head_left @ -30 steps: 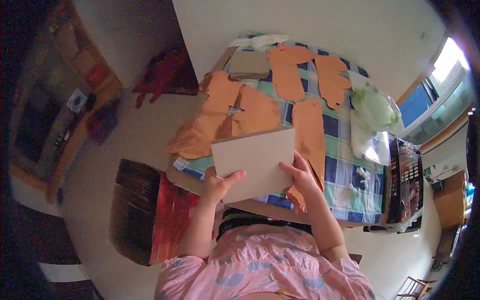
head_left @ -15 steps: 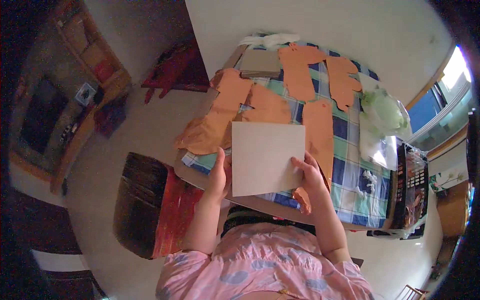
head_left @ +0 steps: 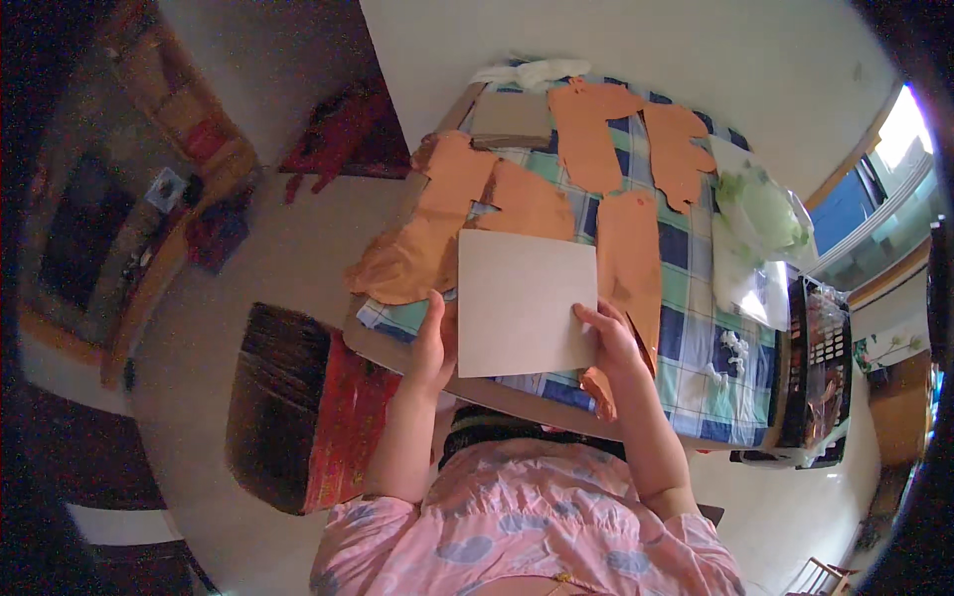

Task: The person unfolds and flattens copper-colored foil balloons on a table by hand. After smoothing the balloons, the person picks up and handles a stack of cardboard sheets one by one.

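Note:
I hold a pale beige square card [head_left: 525, 301] upright in front of me, over the near edge of the table [head_left: 517, 397]. My left hand [head_left: 433, 343] grips its left edge and my right hand [head_left: 608, 338] grips its right edge. Behind the card, several orange paper cut-outs [head_left: 497, 194] lie spread over a blue and green checked tablecloth [head_left: 696, 328]. One long orange piece [head_left: 629, 253] lies just right of the card. Part of the cloth is hidden by the card.
A brown cardboard piece [head_left: 510, 119] and white crumpled cloth [head_left: 527, 72] lie at the table's far end. Clear plastic bags [head_left: 760, 238] sit on the right, beside a black wire rack [head_left: 815, 368]. A dark bin [head_left: 273, 397] with a red bag stands left of me.
The card has turned from tilted to nearly square and risen slightly. My hands have shifted to its left and right edges. The view has tipped a little.

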`<control>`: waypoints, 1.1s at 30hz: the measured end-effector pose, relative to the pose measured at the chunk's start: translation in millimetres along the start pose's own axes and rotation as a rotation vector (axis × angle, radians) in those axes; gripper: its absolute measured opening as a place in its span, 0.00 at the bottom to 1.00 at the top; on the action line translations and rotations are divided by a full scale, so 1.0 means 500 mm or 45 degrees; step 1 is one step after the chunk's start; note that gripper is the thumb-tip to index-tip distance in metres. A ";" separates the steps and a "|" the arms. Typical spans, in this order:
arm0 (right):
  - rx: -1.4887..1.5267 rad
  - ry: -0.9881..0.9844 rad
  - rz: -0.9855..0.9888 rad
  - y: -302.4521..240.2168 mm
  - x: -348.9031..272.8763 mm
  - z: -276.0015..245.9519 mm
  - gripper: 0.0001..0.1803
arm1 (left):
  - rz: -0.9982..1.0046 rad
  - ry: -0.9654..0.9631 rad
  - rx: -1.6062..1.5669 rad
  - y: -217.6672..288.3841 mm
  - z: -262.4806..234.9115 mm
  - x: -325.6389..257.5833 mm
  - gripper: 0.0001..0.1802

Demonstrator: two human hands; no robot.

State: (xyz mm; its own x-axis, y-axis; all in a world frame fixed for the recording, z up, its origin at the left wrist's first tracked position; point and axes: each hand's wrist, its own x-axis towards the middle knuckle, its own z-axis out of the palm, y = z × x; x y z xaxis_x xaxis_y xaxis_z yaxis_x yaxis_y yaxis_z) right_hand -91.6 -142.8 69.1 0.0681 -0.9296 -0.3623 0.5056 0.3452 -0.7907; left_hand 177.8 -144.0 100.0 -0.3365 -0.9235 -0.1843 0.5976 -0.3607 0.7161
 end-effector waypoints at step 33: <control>-0.256 -0.107 -0.417 -0.010 -0.080 0.057 0.29 | -0.149 -0.066 0.012 0.080 0.006 0.074 0.26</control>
State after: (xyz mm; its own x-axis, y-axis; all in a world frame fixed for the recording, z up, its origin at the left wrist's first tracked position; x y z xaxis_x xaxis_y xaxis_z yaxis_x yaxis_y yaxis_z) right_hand -72.3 -111.0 101.6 0.0058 -0.9992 -0.0397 0.3341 0.0394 -0.9417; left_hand 187.2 -192.5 123.8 -0.4405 -0.8672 -0.2322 0.5455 -0.4639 0.6980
